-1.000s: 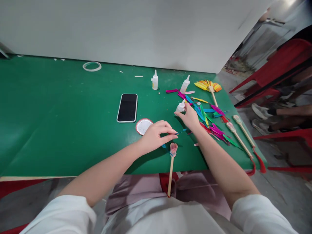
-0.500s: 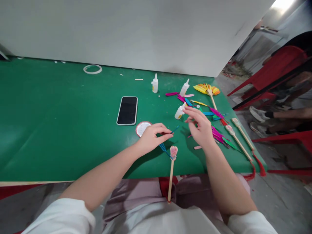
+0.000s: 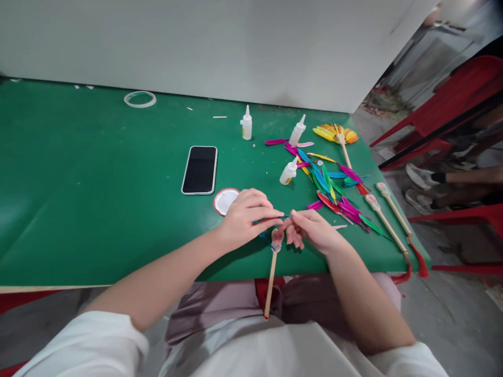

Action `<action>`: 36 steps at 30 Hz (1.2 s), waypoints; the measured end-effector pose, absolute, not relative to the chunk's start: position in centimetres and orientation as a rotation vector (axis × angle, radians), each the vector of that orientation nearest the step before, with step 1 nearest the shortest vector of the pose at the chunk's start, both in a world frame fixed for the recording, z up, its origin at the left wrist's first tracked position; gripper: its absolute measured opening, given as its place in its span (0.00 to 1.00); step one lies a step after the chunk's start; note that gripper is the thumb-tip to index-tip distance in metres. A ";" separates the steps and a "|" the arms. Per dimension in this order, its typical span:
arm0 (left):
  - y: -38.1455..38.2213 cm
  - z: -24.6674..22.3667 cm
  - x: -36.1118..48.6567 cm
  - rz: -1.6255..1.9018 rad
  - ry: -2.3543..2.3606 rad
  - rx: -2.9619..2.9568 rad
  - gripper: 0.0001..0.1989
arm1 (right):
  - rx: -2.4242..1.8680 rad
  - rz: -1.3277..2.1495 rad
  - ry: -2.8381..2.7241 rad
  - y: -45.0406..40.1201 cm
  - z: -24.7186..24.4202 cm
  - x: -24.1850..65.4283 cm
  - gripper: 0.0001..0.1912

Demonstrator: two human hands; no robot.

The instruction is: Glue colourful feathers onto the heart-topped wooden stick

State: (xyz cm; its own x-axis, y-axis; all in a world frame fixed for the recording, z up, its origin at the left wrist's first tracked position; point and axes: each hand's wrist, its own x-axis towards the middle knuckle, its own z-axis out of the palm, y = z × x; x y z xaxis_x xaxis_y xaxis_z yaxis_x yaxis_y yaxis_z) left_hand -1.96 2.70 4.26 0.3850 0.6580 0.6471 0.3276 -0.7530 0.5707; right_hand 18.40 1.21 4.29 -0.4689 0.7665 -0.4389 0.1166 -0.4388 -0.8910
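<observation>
Between thumb and fingers, my left hand (image 3: pixel 249 217) pinches a thin blue strand (image 3: pixel 283 216), which looks like a feather. The fingertips of my right hand (image 3: pixel 308 229) are closed on the strand's other end. Just below the hands, a wooden stick (image 3: pixel 271 280) with a pink-patterned heart-shaped head (image 3: pixel 277 239) lies over the table's front edge, its lower end above my lap. Something blue touches its head, partly hidden by my left hand. A round white lid with a red rim (image 3: pixel 226 201) sits beside my left hand.
A phone (image 3: pixel 199 170) lies left of the lid. Small white bottles (image 3: pixel 247 125) stand farther back. Colourful feathers (image 3: pixel 324 178), a yellow feather fan (image 3: pixel 341 137) and two tasselled sticks (image 3: pixel 387 222) are at the right. A tape roll (image 3: pixel 140 99) lies back left. Red chairs and a person's legs are beyond.
My right hand has come down and left from near the bottle to the blue strand and pinched its end. My left hand still holds the strand. The view has shifted slightly.
</observation>
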 end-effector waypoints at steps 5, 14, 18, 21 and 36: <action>2.0 5.5 -1.1 1.154 0.729 2.544 0.05 | -1.157 2.141 -0.974 1.0 3.6 16.5 0.20; 1.9 4.3 -1.2 1.200 0.595 2.785 0.13 | -1.123 1.972 -0.598 2.0 3.3 19.1 0.11; -0.7 3.0 -3.1 0.754 0.120 2.871 0.12 | -1.238 1.677 -0.475 3.5 3.9 21.7 0.10; -2.6 1.9 -3.7 0.560 0.063 2.938 0.12 | -1.250 1.581 -0.519 4.4 3.9 22.7 0.09; -0.7 0.9 -0.1 0.607 0.503 3.167 0.14 | -1.364 1.364 -0.881 6.1 4.1 21.6 0.11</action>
State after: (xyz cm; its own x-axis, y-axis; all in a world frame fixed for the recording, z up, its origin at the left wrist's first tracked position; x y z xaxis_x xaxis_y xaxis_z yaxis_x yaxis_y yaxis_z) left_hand -0.09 -0.74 0.94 0.8836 0.2757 0.3785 0.3209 -0.9452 -0.0607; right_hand 21.60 6.08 4.11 0.1075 0.9554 -0.2752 -0.1417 -0.2592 -0.9554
